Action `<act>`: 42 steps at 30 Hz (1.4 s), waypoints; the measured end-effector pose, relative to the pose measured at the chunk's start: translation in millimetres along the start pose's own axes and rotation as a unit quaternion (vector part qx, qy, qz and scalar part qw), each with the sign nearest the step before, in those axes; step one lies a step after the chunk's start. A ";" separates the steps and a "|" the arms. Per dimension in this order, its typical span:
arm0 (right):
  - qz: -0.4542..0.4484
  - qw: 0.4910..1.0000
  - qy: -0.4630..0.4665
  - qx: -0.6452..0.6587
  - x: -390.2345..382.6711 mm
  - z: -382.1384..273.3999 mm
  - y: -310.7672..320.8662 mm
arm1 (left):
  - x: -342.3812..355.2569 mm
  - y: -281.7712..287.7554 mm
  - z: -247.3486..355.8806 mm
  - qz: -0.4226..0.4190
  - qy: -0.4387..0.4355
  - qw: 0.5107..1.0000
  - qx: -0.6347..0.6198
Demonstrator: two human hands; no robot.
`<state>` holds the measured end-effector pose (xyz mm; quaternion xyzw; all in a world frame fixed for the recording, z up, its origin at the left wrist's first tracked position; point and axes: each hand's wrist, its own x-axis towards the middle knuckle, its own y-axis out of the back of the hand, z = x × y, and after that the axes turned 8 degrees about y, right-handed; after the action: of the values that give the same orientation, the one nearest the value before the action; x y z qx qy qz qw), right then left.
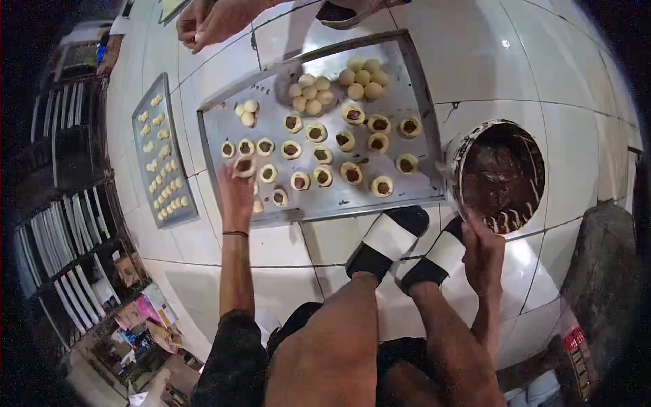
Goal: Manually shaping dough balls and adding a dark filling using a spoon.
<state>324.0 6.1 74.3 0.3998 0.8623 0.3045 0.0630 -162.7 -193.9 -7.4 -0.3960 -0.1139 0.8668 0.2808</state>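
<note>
My left hand [237, 193] is over the left part of a large metal baking tray [271, 216], its fingers closed on a flattened dough round [245, 165] with dark filling, slightly blurred. Several dough rounds with dark brown filling [322, 154] lie on the tray beside it. Toward the far side sit clusters of plain dough balls [363, 78]. At the right stands a round pot [456, 152] smeared inside with dark brown paste [498, 169]. My right hand [483, 247] grips the near left part of its rim; the fingertips are partly hidden.
A narrower tray [193, 214] with small twisted dough pieces lies on the tiled floor to the left. Another person's hands [213, 27] and a foot [346, 13] are at the far edge. My slippered feet [386, 241] stand close to the tray. Racks of trays [61, 237] line the left.
</note>
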 end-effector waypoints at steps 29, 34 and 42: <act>-0.163 0.957 -0.156 -0.183 54.4 58.4 45.6 | 51.4 23.5 -35.4 0.081 0.025 0.984 -0.159; -0.028 0.967 -0.241 0.077 25.9 28.4 35.1 | 50.4 -62.3 -66.7 -0.197 -0.071 0.977 0.037; 0.117 0.882 -0.255 0.380 46.0 -55.4 30.0 | -68.9 -310.9 -193.5 -0.251 0.197 0.947 0.050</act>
<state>293.2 28.2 142.4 0.5550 0.8129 -0.1536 0.0875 142.2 15.4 38.3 -0.5028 -0.1089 0.6778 0.5252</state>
